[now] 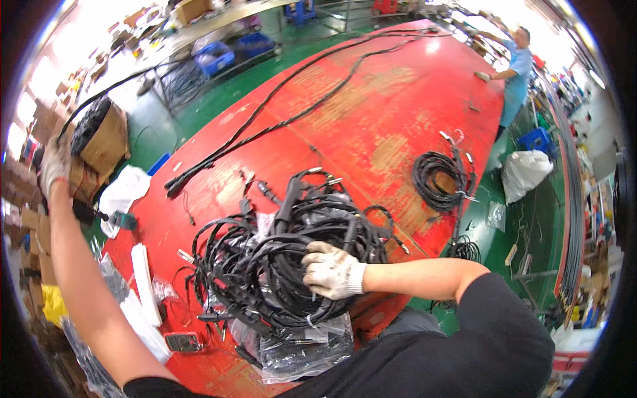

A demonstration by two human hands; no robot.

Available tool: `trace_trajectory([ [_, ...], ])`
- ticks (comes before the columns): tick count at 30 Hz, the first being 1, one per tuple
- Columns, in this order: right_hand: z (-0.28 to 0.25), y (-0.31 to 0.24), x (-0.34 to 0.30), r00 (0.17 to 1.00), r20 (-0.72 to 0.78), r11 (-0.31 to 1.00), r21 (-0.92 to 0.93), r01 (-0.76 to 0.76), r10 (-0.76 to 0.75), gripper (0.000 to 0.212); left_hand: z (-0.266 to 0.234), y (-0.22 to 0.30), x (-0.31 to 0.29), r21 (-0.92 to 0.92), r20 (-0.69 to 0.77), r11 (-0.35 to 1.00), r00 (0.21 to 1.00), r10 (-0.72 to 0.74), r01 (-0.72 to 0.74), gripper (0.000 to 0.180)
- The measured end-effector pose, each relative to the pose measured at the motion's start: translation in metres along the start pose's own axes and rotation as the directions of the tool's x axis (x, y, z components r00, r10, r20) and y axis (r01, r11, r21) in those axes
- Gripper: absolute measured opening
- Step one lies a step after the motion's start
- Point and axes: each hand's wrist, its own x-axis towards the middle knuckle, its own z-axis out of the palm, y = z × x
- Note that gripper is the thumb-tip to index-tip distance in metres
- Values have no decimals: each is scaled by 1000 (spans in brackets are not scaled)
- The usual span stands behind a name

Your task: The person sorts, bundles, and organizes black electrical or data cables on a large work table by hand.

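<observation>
My left hand [56,164], in a pale work glove, is raised at the far left with its fingers closed around a black cable [99,97]. That cable arcs up and away toward the back. A big tangled heap of black cables [265,265] with connectors lies in front of me on the red table [391,86]. On its right side rests my gloved right hand [332,270], fingers curled over the cables; their tips are partly lost among the loops. Clear plastic bags [312,355] lie under the heap's near edge.
A coiled black cable [441,180] sits toward the table's right edge, and long black cables [292,119] stretch along its left. A red meter [184,341] and a teal power tool [123,220] are at the near left. A person in blue [516,76] stands at the far right.
</observation>
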Motion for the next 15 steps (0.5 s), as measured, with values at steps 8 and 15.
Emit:
trace_trajectory([
  [8,5,3,2,978,65,980,-45,-196,199,19,178,94,-65,-102,261,995,965,32,-5,37],
  [15,13,12,2,965,144,976,-16,-219,219,14,292,78,-140,340,451,935,890,-68,-100,20],
])
